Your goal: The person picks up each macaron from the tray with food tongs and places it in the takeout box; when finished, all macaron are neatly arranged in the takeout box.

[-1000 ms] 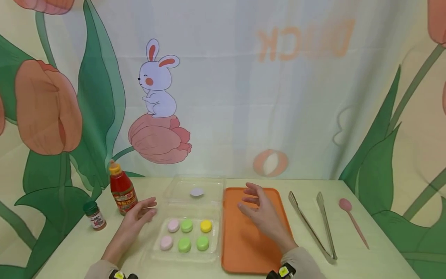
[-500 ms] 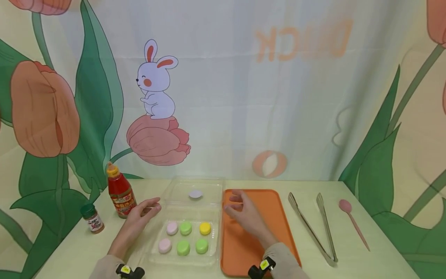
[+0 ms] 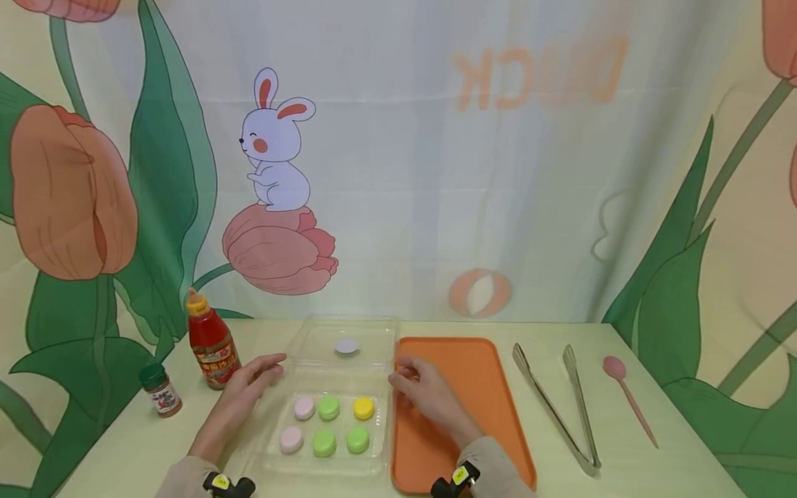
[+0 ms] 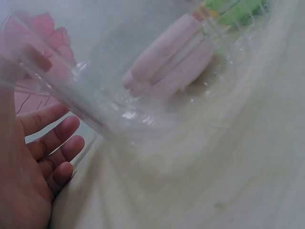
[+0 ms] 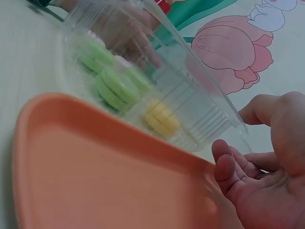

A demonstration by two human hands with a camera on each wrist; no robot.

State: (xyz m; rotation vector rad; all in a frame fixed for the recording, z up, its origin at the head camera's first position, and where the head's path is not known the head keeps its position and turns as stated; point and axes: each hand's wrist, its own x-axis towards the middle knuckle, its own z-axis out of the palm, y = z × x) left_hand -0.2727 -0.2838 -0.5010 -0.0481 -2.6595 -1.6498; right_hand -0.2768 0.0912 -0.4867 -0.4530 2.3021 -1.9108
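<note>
A clear plastic box [image 3: 330, 465] lies with its lid [image 3: 373, 335] folded back on the table. Inside are two pink macarons [image 3: 290, 439], three green macarons [image 3: 324, 443] and a yellow macaron [image 3: 364, 408]. A small white oval [image 3: 346, 346] shows at the lid. My left hand [image 3: 239, 394] is at the box's left side near the hinge, fingers loosely bent along its wall. On the other side my right hand [image 3: 429, 398] hovers over the orange tray [image 3: 470, 443], fingertips at the box's right edge. In the wrist views neither hand plainly grips the box; contact is hard to tell.
A red sauce bottle [image 3: 213, 349] and a green-capped spice jar [image 3: 162, 394] stand left of the box. Right of the tray lie metal tongs [image 3: 554, 408], spread apart, and a pink spoon [image 3: 625, 387]. A printed curtain [image 3: 398, 173] hangs behind the table.
My right hand has moved left and slightly down, from above the tray to the box's right edge. My left hand has shifted slightly right, closer to the box's left side.
</note>
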